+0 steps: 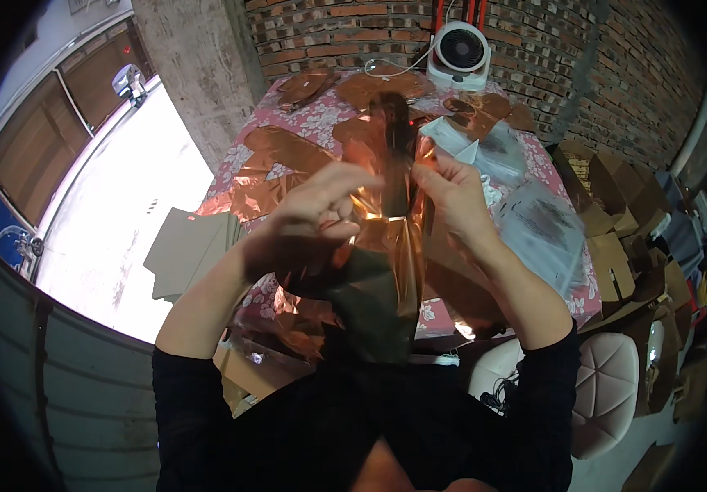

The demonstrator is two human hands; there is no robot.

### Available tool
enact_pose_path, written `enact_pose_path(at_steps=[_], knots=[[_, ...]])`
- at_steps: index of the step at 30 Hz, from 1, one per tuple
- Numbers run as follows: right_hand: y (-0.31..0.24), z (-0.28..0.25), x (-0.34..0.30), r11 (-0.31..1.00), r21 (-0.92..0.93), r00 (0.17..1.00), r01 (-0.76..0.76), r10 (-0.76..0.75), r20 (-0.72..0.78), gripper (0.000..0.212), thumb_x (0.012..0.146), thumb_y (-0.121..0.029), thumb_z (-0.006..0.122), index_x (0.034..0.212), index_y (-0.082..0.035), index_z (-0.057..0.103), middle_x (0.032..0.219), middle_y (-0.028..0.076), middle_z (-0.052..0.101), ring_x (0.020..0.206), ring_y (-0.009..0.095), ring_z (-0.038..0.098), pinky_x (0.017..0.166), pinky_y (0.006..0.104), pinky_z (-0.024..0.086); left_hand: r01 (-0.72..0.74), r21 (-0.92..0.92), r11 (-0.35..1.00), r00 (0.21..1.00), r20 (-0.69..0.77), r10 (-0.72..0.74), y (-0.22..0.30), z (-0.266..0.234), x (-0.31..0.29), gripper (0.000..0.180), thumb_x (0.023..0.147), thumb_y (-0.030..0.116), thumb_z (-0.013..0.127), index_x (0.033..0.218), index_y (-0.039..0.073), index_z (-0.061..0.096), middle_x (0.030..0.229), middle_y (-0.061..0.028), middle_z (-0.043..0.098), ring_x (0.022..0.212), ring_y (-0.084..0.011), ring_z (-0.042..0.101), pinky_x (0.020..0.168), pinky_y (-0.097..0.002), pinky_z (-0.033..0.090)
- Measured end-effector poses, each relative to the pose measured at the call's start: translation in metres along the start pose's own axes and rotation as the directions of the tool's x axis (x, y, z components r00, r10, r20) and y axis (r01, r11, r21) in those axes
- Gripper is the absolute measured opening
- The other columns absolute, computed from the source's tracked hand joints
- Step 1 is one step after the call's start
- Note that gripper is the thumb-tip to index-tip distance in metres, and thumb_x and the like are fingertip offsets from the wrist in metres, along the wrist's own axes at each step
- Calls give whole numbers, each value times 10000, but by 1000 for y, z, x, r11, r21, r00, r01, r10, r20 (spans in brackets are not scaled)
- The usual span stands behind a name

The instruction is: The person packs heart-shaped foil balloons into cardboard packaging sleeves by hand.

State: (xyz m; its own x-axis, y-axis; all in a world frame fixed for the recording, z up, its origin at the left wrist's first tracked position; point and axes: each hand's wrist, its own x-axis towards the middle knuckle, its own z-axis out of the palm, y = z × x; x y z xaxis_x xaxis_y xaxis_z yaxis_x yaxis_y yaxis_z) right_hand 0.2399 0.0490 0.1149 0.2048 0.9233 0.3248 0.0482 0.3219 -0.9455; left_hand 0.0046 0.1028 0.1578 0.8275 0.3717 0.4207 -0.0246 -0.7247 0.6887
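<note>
A copper-coloured shiny foil sheet point(406, 246) hangs in front of me, creased and catching the light; motion blurs its top. My right hand point(456, 189) pinches its right edge between thumb and fingers. On the other side, my left hand point(320, 209) is beside the foil, slightly blurred, its fingers bent and apart, with nothing visible in them. Whether its fingertips touch the foil is hard to make out. More copper foil pieces point(284, 152) lie on the table to the left and along its far side.
A pink flowered cloth covers the table point(546, 176). Clear plastic bags point(538, 234) lie on the right, grey boards point(193, 250) on the left. A white fan point(461, 53) stands at the back by the brick wall. Cardboard boxes point(607, 193) crowd the right, near a padded chair point(607, 394).
</note>
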Motion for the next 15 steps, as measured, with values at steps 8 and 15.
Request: enact_pose_path(at_steps=[8,15], knots=[[-22,-14,14,936,349,993,41,1,-119,143,935,-101,594,901,26,650,772,39,663,603,81,606,515,227,502,143,-438,888,988,110,-105,-45,5,-46,1092,618,96,897,1486,41,237,1389,-69,387,1126,-174,518,955,-338,440],[20,-34,31,934,350,972,-63,138,-192,121,927,-93,590,885,8,642,711,54,644,532,97,580,460,250,494,427,-234,874,866,385,-320,-58,60,-92,355,818,189,767,1078,10,603,829,3,596,773,-55,559,617,-221,452]])
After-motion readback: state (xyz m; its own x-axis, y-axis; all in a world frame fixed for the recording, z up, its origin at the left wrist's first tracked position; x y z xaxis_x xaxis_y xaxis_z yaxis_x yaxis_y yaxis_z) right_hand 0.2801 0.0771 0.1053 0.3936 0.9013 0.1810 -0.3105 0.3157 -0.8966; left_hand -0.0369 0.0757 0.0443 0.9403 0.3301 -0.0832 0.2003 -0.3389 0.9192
